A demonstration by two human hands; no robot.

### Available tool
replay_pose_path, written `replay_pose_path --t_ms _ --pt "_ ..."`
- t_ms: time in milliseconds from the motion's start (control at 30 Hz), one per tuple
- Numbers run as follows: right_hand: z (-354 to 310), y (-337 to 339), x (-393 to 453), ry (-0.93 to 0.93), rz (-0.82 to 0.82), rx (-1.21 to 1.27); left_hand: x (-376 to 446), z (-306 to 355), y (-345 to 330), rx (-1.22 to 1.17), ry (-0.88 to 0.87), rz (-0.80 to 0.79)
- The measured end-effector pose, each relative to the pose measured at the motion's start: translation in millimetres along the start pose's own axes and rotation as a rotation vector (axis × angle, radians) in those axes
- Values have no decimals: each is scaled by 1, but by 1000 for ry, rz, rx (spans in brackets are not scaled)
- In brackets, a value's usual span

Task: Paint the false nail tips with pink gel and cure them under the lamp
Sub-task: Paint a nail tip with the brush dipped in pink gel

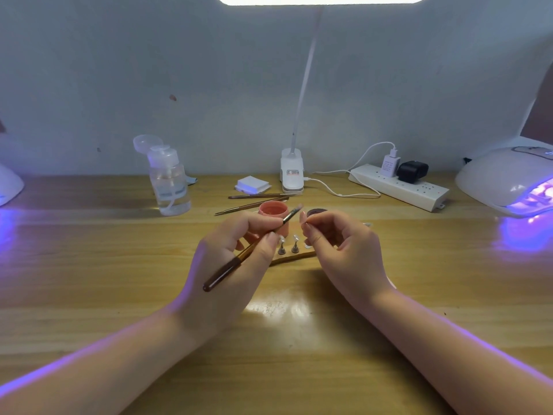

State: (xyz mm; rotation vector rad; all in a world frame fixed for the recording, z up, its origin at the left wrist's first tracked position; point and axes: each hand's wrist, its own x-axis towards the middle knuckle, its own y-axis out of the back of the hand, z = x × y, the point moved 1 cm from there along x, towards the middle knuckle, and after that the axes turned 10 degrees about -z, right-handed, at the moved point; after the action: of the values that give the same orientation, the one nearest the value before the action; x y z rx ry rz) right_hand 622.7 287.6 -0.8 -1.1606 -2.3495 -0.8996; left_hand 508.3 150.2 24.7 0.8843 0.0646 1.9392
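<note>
While left hand (236, 253) grips brush (254, 245), right hand (338, 244) pinches nail tip (303, 218).

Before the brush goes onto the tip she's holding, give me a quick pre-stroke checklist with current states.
1. Brush gripped by left hand: ok.
2. Nail tip pinched in right hand fingers: ok.
3. Gel loaded on the bristles: cannot tell.
4. Pink gel jar open, behind the hands: ok.
5. Curing lamp at right lit: ok.
6. Other tips on the stand upright, unpainted: cannot tell.
</note>
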Motion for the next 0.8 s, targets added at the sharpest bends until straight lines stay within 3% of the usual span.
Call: replay_pose_path --t_ms 433,800 --pt "-1 -1 0 -12 -11 51 -2 -3 1 -224 43 12" --pt "3 0 0 -29 -34 85 -1 -5 1 -231 25 34"
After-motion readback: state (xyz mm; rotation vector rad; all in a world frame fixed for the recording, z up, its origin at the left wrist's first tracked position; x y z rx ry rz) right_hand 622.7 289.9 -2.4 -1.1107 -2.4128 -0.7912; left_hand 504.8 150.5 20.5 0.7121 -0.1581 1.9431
